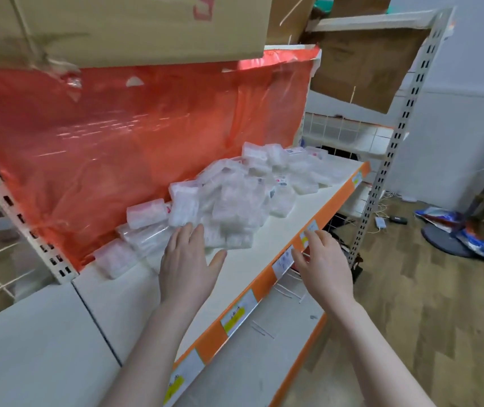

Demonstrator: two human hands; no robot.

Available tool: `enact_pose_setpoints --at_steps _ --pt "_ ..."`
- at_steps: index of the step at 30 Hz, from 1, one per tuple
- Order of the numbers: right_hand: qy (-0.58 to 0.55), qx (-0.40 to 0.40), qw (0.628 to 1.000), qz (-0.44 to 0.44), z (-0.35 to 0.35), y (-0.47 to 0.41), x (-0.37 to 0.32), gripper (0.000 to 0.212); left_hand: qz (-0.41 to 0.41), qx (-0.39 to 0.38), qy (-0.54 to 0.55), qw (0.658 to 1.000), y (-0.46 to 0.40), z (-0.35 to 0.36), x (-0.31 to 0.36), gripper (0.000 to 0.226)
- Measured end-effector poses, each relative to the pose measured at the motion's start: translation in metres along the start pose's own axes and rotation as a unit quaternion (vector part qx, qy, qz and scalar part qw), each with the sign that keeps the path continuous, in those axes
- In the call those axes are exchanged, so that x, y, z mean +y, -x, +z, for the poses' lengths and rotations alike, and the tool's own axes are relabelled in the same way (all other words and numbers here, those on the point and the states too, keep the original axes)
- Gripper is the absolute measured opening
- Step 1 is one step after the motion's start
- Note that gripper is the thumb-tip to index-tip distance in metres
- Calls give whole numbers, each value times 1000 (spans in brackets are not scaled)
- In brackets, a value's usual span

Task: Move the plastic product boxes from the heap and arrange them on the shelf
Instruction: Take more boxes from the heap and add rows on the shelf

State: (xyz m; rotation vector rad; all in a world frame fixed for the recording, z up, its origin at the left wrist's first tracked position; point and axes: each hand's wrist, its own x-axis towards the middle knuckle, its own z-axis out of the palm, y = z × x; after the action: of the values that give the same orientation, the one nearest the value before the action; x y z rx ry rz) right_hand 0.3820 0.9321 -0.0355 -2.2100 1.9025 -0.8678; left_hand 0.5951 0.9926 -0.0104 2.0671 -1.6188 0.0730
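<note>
A heap of clear plastic product boxes [235,195] lies on the white shelf [279,239], stretching from its left end towards the far right against a red plastic sheet. My left hand [189,265] hovers flat with straight fingers, its fingertips at the near edge of the heap. My right hand [321,265] is over the shelf's orange front edge, fingers relaxed, holding nothing. A few boxes [146,214] sit apart at the left end of the heap.
The red plastic sheet [117,148] backs the shelf. Cardboard boxes [135,24] overhang from the shelf above. A perforated upright post [393,148] stands at the right end. A lower shelf [264,342] juts out below. Bags and a fan base [452,239] lie on the wooden floor.
</note>
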Motion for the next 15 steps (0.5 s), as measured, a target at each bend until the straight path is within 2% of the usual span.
enact_pose_setpoints --at_steps 7,10,15 --pt "-21 -46 996 -80 32 -101 39 48 -68 24 -9 997 -50 45 32 66" --pt "-38 -76 987 -136 46 -149 55 47 -118 56 -12 991 -71 64 53 67" --pt "-65 -132 965 -216 66 -202 73 44 -180 61 -31 981 -89 83 76 68"
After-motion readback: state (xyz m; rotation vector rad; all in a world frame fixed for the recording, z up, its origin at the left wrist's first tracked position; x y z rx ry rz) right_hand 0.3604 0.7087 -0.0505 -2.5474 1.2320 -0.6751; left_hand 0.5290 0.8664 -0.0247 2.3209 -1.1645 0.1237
